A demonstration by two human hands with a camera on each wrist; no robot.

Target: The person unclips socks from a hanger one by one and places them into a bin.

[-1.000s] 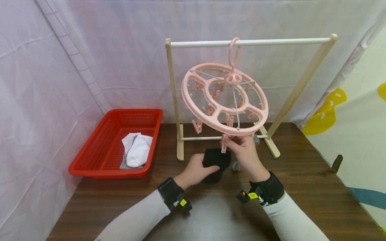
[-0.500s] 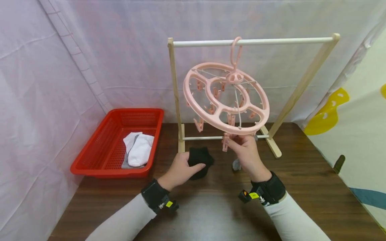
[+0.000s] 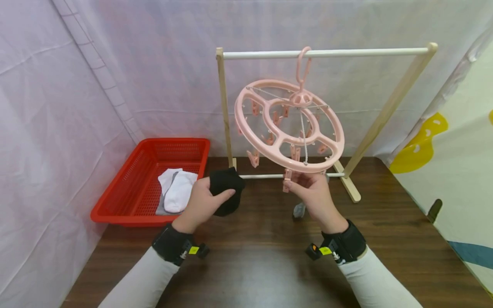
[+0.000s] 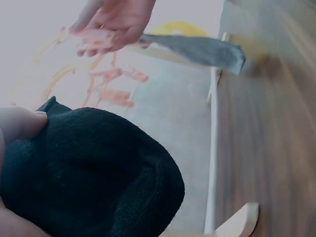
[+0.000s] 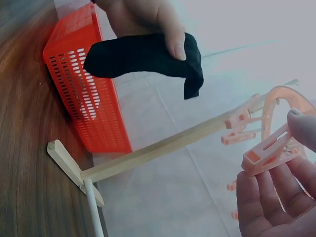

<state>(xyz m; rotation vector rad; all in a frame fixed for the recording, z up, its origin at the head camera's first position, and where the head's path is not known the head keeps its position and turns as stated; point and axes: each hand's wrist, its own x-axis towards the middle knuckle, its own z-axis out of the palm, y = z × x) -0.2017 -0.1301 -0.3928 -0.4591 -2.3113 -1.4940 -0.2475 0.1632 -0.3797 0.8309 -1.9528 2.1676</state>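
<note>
My left hand [image 3: 197,204] grips a black sock [image 3: 228,193], thumb on top, in front of the rack's left foot and near the basket. Pink and round, the clip hanger [image 3: 265,150] hangs tilted from the rack's top bar. One of its clothespins [image 3: 287,179] is pinched between thumb and fingers of my right hand [image 3: 315,197]; in the right wrist view no cloth shows in this clothespin [image 5: 269,150]. Behind the right hand hangs a grey sock [image 4: 205,52], seen lengthwise in the left wrist view and partly hidden in the head view.
A red basket [image 3: 115,184] at the left holds white socks [image 3: 179,192] and something grey beneath them. The wooden rack [image 3: 389,111] with white bars stands at the back of the brown table [image 3: 262,265]. White cloth [image 3: 169,64] walls the back and left side.
My left hand has drawn the black sock leftward, away from the clothespin and towards the basket. The right hand keeps its hold on the clothespin, almost unmoved.
</note>
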